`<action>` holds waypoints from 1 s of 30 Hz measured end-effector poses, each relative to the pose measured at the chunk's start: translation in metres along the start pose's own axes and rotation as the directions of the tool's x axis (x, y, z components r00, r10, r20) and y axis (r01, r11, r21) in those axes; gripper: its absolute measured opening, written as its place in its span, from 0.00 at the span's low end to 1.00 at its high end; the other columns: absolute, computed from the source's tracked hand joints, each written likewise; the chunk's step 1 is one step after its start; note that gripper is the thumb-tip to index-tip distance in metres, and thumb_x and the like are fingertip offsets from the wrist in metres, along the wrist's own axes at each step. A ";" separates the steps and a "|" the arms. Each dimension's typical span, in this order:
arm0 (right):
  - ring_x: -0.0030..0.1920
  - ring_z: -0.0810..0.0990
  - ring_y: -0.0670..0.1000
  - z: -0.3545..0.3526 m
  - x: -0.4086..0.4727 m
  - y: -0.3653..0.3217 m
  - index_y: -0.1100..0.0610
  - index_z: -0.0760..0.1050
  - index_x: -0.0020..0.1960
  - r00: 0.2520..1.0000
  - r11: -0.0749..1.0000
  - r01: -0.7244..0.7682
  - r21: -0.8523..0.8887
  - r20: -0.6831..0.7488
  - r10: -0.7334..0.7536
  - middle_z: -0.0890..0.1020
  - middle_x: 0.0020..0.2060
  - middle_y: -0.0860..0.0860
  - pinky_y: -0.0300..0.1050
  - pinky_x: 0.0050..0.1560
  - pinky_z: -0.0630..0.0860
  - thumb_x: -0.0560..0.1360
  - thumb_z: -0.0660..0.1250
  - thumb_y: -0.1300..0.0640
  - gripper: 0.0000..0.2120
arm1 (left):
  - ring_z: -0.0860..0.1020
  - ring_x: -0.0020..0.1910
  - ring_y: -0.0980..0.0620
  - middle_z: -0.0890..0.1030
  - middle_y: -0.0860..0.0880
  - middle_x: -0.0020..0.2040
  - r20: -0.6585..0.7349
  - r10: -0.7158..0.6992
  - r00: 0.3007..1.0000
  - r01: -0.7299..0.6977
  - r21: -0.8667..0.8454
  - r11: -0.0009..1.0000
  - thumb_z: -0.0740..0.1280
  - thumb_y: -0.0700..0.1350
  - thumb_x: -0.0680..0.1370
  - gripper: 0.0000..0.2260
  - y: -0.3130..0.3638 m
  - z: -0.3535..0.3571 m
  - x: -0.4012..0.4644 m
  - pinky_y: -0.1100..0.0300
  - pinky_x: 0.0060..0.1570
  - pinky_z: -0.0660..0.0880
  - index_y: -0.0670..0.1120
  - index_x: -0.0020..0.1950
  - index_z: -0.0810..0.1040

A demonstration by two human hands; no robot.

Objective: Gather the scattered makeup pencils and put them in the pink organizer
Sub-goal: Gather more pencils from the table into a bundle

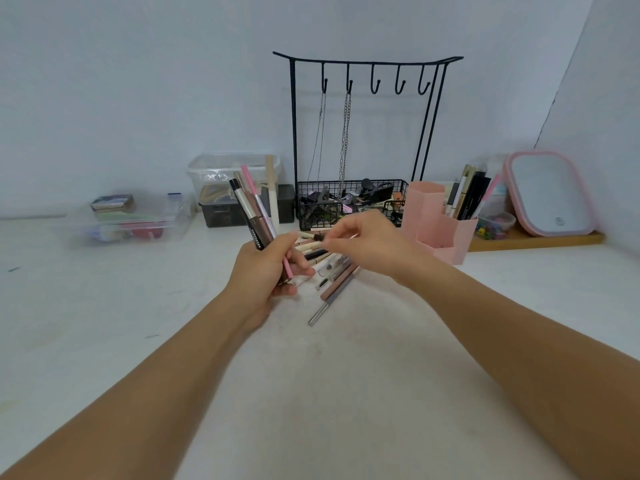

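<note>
My left hand [268,271] is closed around a bundle of makeup pencils [256,206] that fans upward: black, brown, pink and cream ones. My right hand [367,244] pinches one cream pencil with a dark tip [310,236] just above the pile. Several more pencils [332,271] lie scattered on the white table beneath both hands, one long mauve and silver one [329,299] pointing toward me. The pink organizer [440,230] stands to the right of my right hand, with several pencils upright in its back compartment.
A black wire jewellery stand [363,133] with a basket of clutter stands behind the pile. Clear plastic boxes [131,220] sit at the left, a dark box [221,213] beside them. A pink-framed mirror [550,195] leans on a wooden tray at the right.
</note>
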State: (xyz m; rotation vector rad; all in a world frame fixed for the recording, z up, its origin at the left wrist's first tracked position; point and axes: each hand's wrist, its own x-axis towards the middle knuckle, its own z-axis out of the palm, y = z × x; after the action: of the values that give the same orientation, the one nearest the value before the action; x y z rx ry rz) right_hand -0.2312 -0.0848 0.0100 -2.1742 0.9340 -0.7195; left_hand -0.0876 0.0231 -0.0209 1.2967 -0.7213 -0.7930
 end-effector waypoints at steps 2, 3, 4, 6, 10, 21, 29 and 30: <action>0.48 0.80 0.45 -0.010 0.010 0.018 0.53 0.84 0.51 0.996 0.958 0.042 -0.283 -0.068 -0.063 0.84 0.49 0.47 0.44 0.52 0.76 0.77 0.71 0.55 0.05 | 0.84 0.33 0.52 0.83 0.47 0.33 0.015 -0.017 1.000 0.017 0.002 1.000 0.69 0.49 0.80 0.11 0.000 0.001 0.000 0.63 0.21 0.70 0.44 0.41 0.78; 0.54 0.80 0.48 -0.012 0.012 0.025 0.52 0.83 0.55 0.996 0.936 0.044 -0.349 -0.063 -0.070 0.83 0.54 0.47 0.45 0.55 0.75 0.78 0.70 0.54 0.07 | 0.82 0.30 0.52 0.81 0.47 0.32 0.020 -0.015 1.000 0.014 0.017 1.000 0.69 0.50 0.80 0.12 -0.001 0.001 -0.001 0.63 0.21 0.70 0.44 0.40 0.78; 0.57 0.79 0.50 -0.012 0.014 0.031 0.51 0.82 0.57 0.997 0.928 0.038 -0.372 -0.046 -0.060 0.82 0.58 0.48 0.45 0.56 0.73 0.79 0.69 0.54 0.09 | 0.79 0.28 0.53 0.78 0.48 0.30 0.023 -0.009 1.000 0.008 0.037 0.999 0.70 0.51 0.80 0.14 -0.002 0.001 -0.001 0.63 0.21 0.68 0.45 0.38 0.76; 0.56 0.78 0.50 -0.010 0.015 0.038 0.49 0.82 0.57 0.999 0.921 0.042 -0.387 0.000 -0.046 0.81 0.58 0.45 0.45 0.53 0.73 0.79 0.68 0.53 0.08 | 0.72 0.25 0.53 0.72 0.50 0.27 0.029 -0.003 1.000 0.001 0.056 0.998 0.70 0.52 0.79 0.17 -0.002 0.003 -0.001 0.64 0.21 0.63 0.47 0.35 0.71; 0.48 0.81 0.49 -0.002 0.013 0.041 0.51 0.85 0.46 0.997 0.886 0.068 -0.458 0.009 -0.072 0.85 0.47 0.46 0.48 0.50 0.78 0.78 0.69 0.57 0.07 | 0.65 0.23 0.53 0.65 0.50 0.25 0.028 -0.025 0.999 0.024 0.037 0.999 0.71 0.53 0.78 0.19 -0.001 0.003 0.000 0.65 0.21 0.56 0.49 0.34 0.66; 0.35 0.83 0.48 -0.009 0.010 0.028 0.54 0.86 0.38 0.974 0.996 -0.078 0.052 -0.207 0.087 0.87 0.37 0.53 0.47 0.46 0.84 0.71 0.75 0.68 0.09 | 0.61 0.23 0.53 0.63 0.50 0.24 0.006 -0.069 0.998 0.069 0.004 0.998 0.71 0.53 0.78 0.22 0.000 0.000 0.001 0.66 0.22 0.54 0.48 0.31 0.65; 0.41 0.84 0.50 0.011 -0.006 -0.013 0.62 0.79 0.53 0.964 0.344 -0.255 0.904 0.210 0.162 0.85 0.46 0.58 0.37 0.43 0.82 0.72 0.72 0.71 0.11 | 0.64 0.22 0.55 0.65 0.51 0.25 0.078 -0.022 0.997 0.030 -0.115 0.993 0.67 0.53 0.81 0.12 0.000 -0.001 0.000 0.66 0.20 0.56 0.44 0.46 0.78; 0.41 0.84 0.49 0.016 -0.008 -0.012 0.62 0.79 0.54 0.960 0.323 -0.274 0.906 0.239 0.146 0.86 0.46 0.58 0.37 0.43 0.82 0.73 0.72 0.71 0.11 | 0.64 0.22 0.56 0.65 0.51 0.25 0.087 -0.012 0.996 0.023 -0.127 0.992 0.67 0.53 0.81 0.12 0.000 -0.001 0.000 0.66 0.20 0.56 0.44 0.47 0.79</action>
State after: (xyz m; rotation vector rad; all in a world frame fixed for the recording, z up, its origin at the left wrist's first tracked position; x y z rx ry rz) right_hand -0.2195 -0.0666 0.0068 -0.9835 0.4788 -0.7222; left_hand -0.0869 0.0239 -0.0213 1.1605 -0.7166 -0.8995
